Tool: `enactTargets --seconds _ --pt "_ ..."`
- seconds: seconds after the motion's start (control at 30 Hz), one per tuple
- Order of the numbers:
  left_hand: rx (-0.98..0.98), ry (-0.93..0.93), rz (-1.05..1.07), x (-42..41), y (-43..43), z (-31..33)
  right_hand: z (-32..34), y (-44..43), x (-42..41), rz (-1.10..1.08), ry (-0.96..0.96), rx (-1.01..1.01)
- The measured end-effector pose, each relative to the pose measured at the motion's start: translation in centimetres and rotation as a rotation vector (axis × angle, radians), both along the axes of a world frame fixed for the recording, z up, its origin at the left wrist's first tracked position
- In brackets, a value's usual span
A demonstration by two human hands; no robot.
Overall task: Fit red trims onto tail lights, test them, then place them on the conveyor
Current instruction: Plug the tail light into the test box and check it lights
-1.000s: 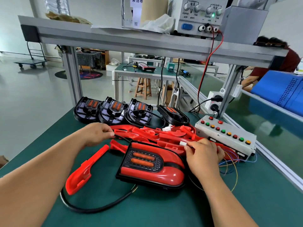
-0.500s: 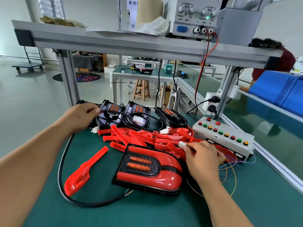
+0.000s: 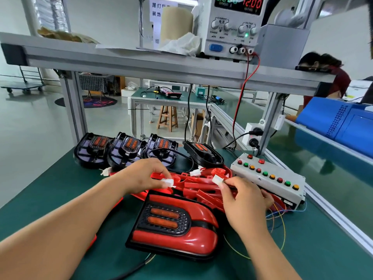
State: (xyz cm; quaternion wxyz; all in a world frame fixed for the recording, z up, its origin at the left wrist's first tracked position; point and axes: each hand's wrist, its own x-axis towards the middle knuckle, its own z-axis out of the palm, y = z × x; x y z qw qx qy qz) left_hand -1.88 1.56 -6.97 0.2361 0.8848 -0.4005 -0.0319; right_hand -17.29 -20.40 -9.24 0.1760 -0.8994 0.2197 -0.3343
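On my feed a bench power supply (image 3: 232, 27) sits on the aluminium shelf (image 3: 141, 63), its red display reading 12.00, with a crumpled white cloth (image 3: 181, 45) and a tan roll (image 3: 176, 23) just beside it. Beyond, below the shelf line, I see a wooden stool (image 3: 167, 120) standing at a second counter (image 3: 161, 99), and a dark round rug (image 3: 96, 102) and a flat trolley (image 3: 22, 85) on the floor towards the left of my view. At the right edge I make out a blue case (image 3: 339, 122) and a person in a dark red top (image 3: 341, 81), partly hidden.
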Motion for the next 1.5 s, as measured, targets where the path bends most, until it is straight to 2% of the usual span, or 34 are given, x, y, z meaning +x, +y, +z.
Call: enactTargets --seconds 0.17,0.3,0.67,0.77,1.0,1.23,1.5 --pt "-0.278 0.111 0.048 -0.5 -0.8 1.0 1.3 0.3 1.5 0.203 -0.051 -0.002" --pt "-0.371 0.042 0.014 -1.4 -1.6 1.6 2.2 0.4 3.1 0.323 -0.078 -0.005" --pt "-0.279 0.215 0.008 -1.8 -3.9 1.7 0.4 0.2 3.5 0.373 -0.096 0.01" --pt "-0.198 0.142 -0.007 -1.7 -4.4 2.0 0.0 -0.3 3.3 0.389 -0.096 0.014" --pt "-0.192 0.016 -0.035 -2.5 -5.9 2.4 -0.3 -1.3 2.9 0.397 -0.154 0.065" --pt "-0.122 -0.124 -0.041 -3.2 -6.5 2.5 -0.2 -1.5 2.8 0.403 -0.082 0.067" --pt "-0.185 0.071 -0.089 -3.2 -5.5 2.6 0.1 -1.5 2.6 0.43 -0.027 0.126"
